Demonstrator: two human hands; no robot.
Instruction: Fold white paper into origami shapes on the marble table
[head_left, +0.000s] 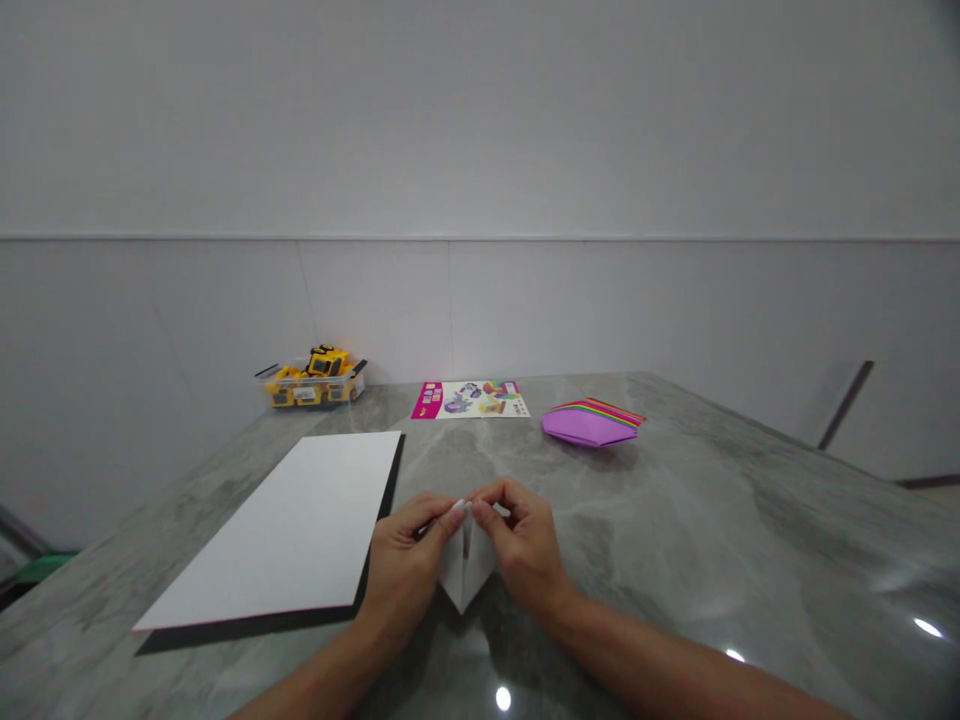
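Observation:
Low in the middle of the view, a piece of folded white paper comes to a point toward me, with a crease or gap down its centre. My left hand pinches its upper left edge between thumb and fingers. On the other side my right hand is closed on the upper right edge, its fingertips almost touching those of the left. Both hands cover much of the paper's far part. A stack of white sheets lies beside my left hand.
At the back left stands a clear plastic box with yellow toy vehicles. A printed colourful booklet lies near the wall. Right of it is a purple folded-paper piece with rainbow stripes. All rest on a grey marbled table.

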